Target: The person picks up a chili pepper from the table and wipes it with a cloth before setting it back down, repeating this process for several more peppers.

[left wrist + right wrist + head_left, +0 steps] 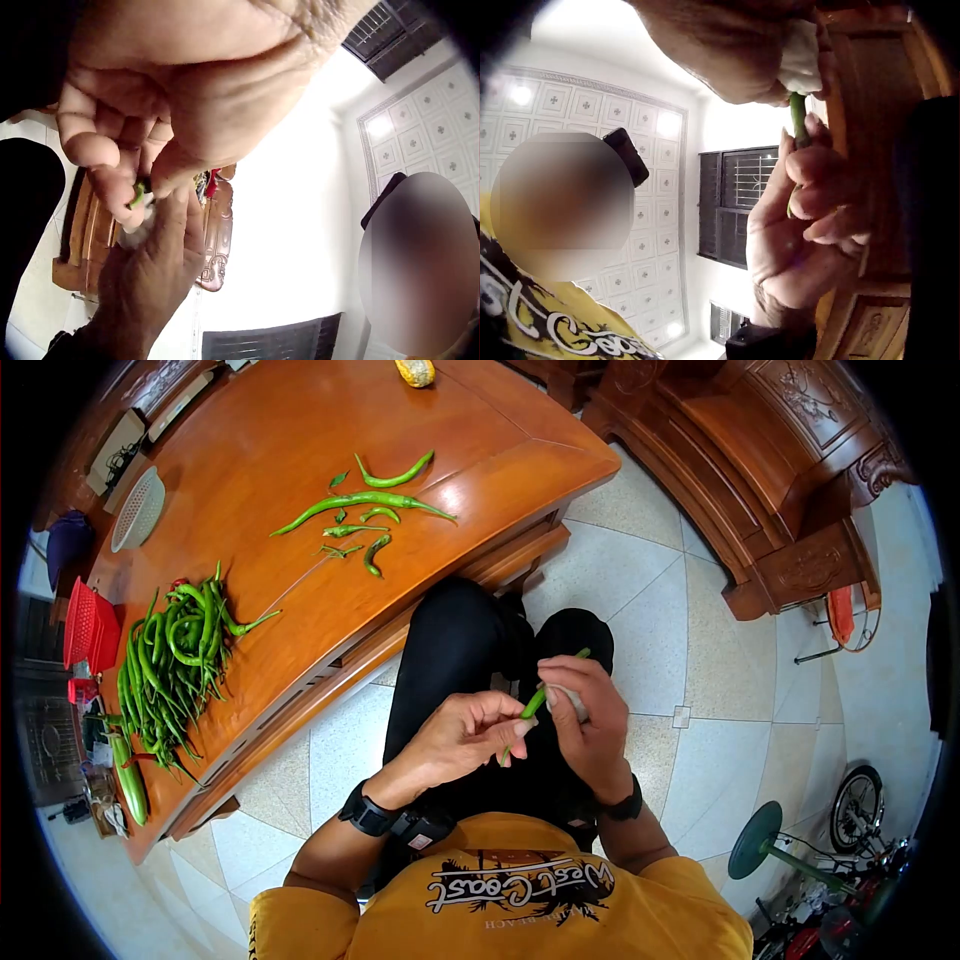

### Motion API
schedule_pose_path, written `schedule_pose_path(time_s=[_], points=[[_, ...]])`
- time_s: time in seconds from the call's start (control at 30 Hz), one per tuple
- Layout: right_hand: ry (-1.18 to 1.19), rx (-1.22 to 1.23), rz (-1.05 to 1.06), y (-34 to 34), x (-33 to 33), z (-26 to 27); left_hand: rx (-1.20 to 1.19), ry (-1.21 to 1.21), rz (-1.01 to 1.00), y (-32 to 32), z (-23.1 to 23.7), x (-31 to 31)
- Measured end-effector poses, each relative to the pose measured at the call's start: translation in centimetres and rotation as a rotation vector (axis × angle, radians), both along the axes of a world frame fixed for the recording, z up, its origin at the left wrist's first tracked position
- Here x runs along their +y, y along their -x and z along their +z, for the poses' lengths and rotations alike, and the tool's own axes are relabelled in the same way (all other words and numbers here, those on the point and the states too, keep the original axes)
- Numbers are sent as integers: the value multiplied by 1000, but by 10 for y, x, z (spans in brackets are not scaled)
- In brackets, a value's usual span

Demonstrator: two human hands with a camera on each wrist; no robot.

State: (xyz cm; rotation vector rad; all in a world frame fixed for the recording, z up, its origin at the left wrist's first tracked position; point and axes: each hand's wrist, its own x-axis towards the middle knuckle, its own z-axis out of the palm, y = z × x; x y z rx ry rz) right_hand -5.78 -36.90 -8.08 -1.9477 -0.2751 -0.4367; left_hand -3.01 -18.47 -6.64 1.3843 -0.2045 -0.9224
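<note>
A green chili pepper (534, 704) is held over the person's lap between both hands. The left hand (462, 732) pinches its lower end between thumb and fingers. Farther up, the right hand (592, 712) grips the pepper through a white tissue or cloth (801, 61), and a green tip pokes out beyond the fingers. In the right wrist view a short green stretch shows between the two hands. The left wrist view shows only a bit of green at the fingertips, the rest hidden by the hands.
On the wooden table (330, 595) lie a heap of green chili peppers (165, 665) and several loose ones (350, 505). A white basket (140, 510), red basket (92, 628) and long green vegetable (128, 778) are at its left side. A carved wooden bench (765, 490) stands right.
</note>
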Motion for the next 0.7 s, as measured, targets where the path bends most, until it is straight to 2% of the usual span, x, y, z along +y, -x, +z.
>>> schedule_pose_path(time_s=[0.13, 0.27, 0.43, 0.7], points=[[16, -12, 117, 3, 7, 2, -6, -4, -20, -1, -3, 0], [78, -73, 14, -4, -5, 2, 56, 22, -51, -1, -1, 1], [6, -2, -103, -6, -13, -5, 69, 21, -93, -1, 0, 3], [38, -26, 60, 2, 3, 2, 68, 79, -63, -1, -6, 3]])
